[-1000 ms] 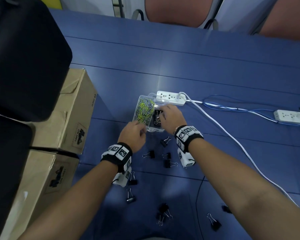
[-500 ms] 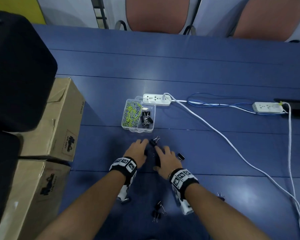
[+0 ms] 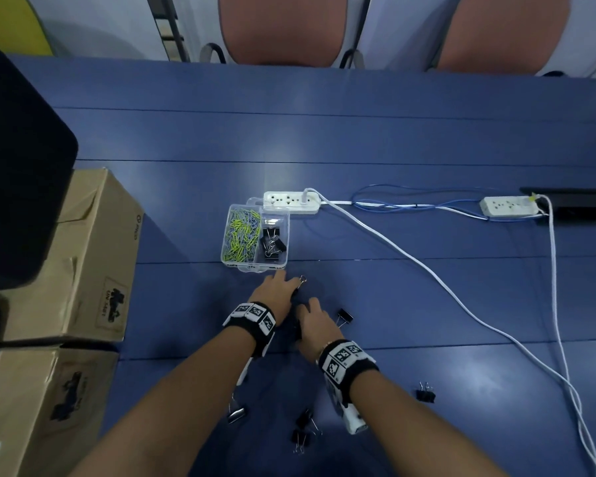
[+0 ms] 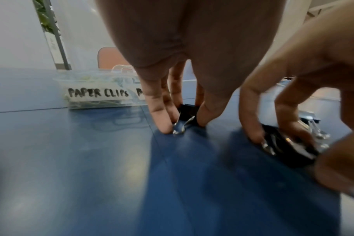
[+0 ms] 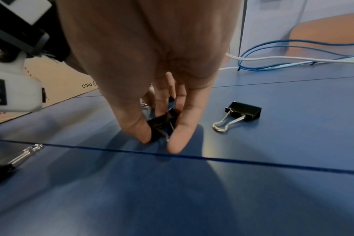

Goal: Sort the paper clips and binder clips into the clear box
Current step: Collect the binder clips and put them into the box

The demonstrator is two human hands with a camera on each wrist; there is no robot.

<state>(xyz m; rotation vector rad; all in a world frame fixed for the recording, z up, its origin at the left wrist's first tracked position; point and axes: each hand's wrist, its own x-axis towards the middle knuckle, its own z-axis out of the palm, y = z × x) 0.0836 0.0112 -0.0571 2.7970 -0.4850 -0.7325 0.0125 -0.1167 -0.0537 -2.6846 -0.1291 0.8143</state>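
The clear box (image 3: 283, 266) stands on the blue table with yellow and blue paper clips in its left compartment and black binder clips in its right. In the left wrist view the box (image 4: 99, 102) bears a "PAPER CLIPS" label. Just in front of it, my left hand (image 3: 289, 287) (image 4: 182, 126) pinches a black binder clip (image 4: 187, 114) that lies on the table. Close beside it, my right hand (image 3: 307, 306) (image 5: 160, 143) pinches another black binder clip (image 5: 164, 122) (image 4: 283, 143), also on the table. A loose binder clip (image 3: 345, 316) (image 5: 243, 112) lies right of my right hand.
Several more binder clips (image 3: 305, 421) lie scattered near my forearms, one to the right (image 3: 425, 394). Two white power strips (image 3: 291, 202) (image 3: 510, 206) with white and blue cables (image 3: 410, 256) lie behind and right of the box. Cardboard boxes (image 3: 93, 256) are stacked at left.
Both hands have drawn back from the clear box toward me and come down on binder clips on the table in front of it. Over the last half second they have barely moved.
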